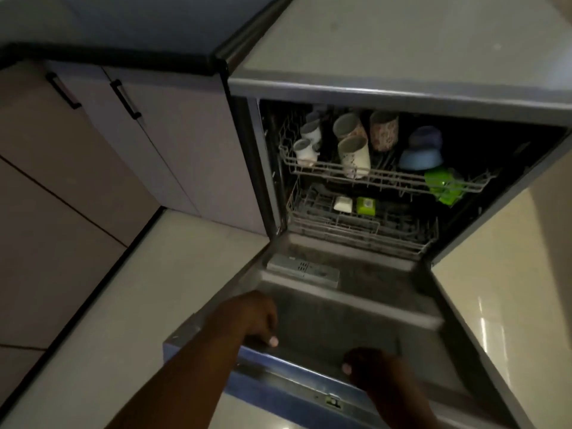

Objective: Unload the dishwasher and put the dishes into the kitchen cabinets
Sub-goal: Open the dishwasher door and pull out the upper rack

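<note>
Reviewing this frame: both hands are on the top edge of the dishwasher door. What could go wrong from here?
1. The left hand and right hand grip the door edge; if let go, it may drop hard.
2. The mugs sit crowded in the upper rack; a jerky pull might knock them together.
3. The scene is dim, so small items in the lower rack may be missed.

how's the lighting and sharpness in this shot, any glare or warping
Head view: dim overall, the dishwasher interior nearly black behind the mugs; bright glare streaks on the floor tiles at right; soft blur on the door and both hands, left hand, right hand; wide-angle warping bends the counter edge.
</note>
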`<state>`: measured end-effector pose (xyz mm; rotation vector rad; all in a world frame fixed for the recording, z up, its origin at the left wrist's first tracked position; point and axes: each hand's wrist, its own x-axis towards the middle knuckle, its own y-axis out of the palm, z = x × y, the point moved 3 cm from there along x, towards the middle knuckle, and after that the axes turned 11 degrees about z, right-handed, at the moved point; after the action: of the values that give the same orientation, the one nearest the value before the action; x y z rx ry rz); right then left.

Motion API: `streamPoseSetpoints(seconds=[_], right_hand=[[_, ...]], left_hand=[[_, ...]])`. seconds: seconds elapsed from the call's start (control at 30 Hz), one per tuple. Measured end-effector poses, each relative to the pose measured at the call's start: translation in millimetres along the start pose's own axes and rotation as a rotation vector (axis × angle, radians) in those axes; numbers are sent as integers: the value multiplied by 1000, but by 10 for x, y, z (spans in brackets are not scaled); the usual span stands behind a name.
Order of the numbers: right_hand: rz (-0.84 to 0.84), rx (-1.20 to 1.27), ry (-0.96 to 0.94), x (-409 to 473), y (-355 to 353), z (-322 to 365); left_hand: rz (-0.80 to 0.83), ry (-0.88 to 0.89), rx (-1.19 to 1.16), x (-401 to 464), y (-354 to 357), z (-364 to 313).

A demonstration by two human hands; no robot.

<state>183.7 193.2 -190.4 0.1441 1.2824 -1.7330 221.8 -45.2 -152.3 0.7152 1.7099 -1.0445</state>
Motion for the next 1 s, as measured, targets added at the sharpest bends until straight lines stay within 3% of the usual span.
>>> streamPoseSetpoints(seconds=[0.1, 0.23, 0.37, 0.53, 0.9, 1.0], right_hand=[[225, 155, 116, 64, 346, -133], [295, 192, 229, 134, 907, -188], [318, 308, 253, 209, 1733, -334], [283, 174, 304, 527, 2659, -646], [203, 85, 208, 944, 3383, -1051], [302, 60, 183, 974, 3327, -1115]], left_hand=[[64, -37, 2, 253, 256, 165], [96, -147, -22, 819, 861, 172], [-60, -124, 53, 1443, 1732, 298], [-207, -68, 51, 2131, 2626, 589], [-411, -9, 116, 3001, 3077, 813], [-309, 17, 136, 2930, 2903, 765]])
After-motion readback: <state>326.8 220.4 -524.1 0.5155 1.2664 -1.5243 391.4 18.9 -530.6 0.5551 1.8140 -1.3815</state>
